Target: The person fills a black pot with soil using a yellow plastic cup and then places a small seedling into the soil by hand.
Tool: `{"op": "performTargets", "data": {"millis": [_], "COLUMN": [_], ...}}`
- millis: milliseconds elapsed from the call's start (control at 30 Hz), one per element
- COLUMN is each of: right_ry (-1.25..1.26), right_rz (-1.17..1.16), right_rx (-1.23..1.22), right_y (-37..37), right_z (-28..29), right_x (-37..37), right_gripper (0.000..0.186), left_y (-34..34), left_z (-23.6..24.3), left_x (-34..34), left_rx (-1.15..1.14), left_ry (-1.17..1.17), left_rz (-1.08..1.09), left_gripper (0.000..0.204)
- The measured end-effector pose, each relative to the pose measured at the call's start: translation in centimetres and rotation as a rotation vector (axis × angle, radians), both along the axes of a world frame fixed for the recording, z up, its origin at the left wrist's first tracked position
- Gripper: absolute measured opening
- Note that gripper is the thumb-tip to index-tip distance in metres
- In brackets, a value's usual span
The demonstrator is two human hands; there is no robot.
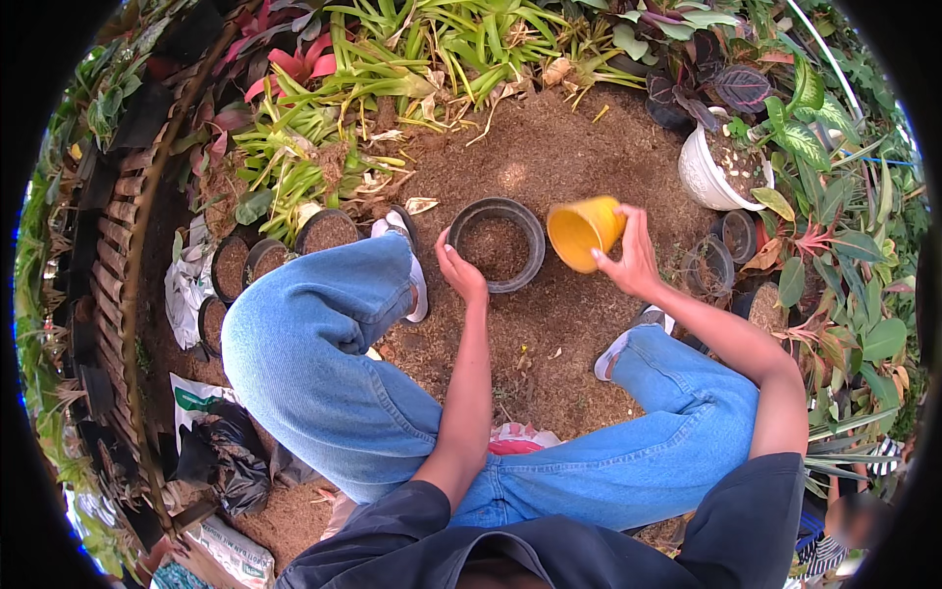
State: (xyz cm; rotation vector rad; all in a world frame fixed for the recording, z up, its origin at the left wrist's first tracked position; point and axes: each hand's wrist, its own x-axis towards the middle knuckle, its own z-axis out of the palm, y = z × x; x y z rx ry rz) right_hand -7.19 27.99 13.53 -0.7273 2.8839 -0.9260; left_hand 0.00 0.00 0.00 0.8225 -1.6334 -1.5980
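Between my knees a round black pot (496,272) with soil (493,245) in it stands on the dirt. My left hand (462,267) is curved against its left side, fingers pressed to the outer wall. At the right, my right hand (628,257) grips an empty-looking yellow plastic pot (579,226), tilted with its opening toward the lower left, just beside the black pot.
Leafy plants (422,49) border the back and right, with a white pot (702,167). Several soil-filled pots (232,267) and plastic bags (221,452) lie at the left, inside a slatted edging (128,245). Another person (839,535) is at the lower right.
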Motion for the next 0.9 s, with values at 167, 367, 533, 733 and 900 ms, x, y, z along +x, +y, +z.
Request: {"op": "performTargets", "data": {"millis": [167, 367, 533, 733, 900], "right_ry": [-0.234, -0.877, -1.126, -1.278, -1.399], "right_rz": [0.085, -0.413, -0.673, -0.803, -0.746], "right_rx": [0.333, 0.475, 0.222, -0.019, -0.077], "right_y": [3.7, 5.6, 3.5, 0.0, 1.7], "right_z": [-2.5, -9.0, -9.1, -7.7, -8.4], "right_x": [4.0, 2.6, 1.7, 0.1, 0.5], "right_gripper": [0.086, 0.12, 0.124, 0.108, 0.09], "left_y": [-0.3, 0.1, 0.3, 0.2, 0.2], "left_z": [0.4, 0.5, 0.9, 1.0, 0.5], "left_x": [-0.1, 0.0, 0.0, 0.0, -0.1], "left_rx": [-0.06, -0.016, -0.018, 0.006, -0.021], "left_ry": [-0.023, -0.02, -0.031, -0.015, -0.036], "left_rz": [0.015, 0.015, 0.026, 0.007, 0.017], "left_gripper": [0.039, 0.039, 0.039, 0.039, 0.038]}}
